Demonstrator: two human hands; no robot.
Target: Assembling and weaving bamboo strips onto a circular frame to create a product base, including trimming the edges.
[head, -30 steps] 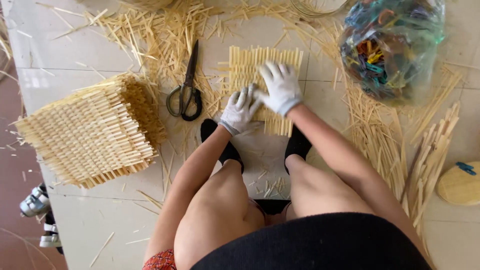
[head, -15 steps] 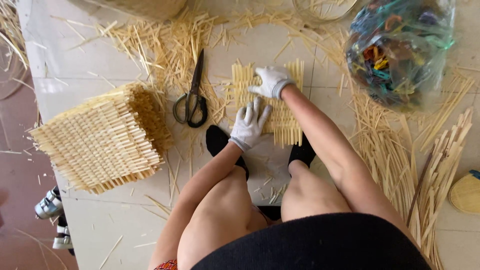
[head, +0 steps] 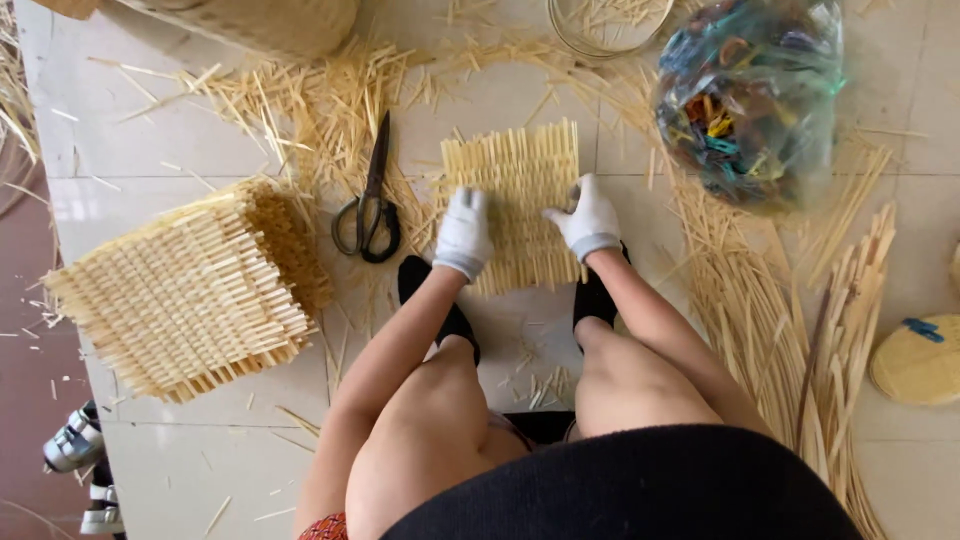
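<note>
Both gloved hands press flat on woven straw mat on floor — left hand & right hand at its edges, scissors nearby.

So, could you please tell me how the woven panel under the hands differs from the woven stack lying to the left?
The woven panel is one thin, flat sheet; the woven stack is thick, layered and larger. The left hand and right hand press on the panel's side edges; the stack lies untouched. The panel sits square to the person; the stack lies skewed. Both are pale straw-coloured strips.
</note>
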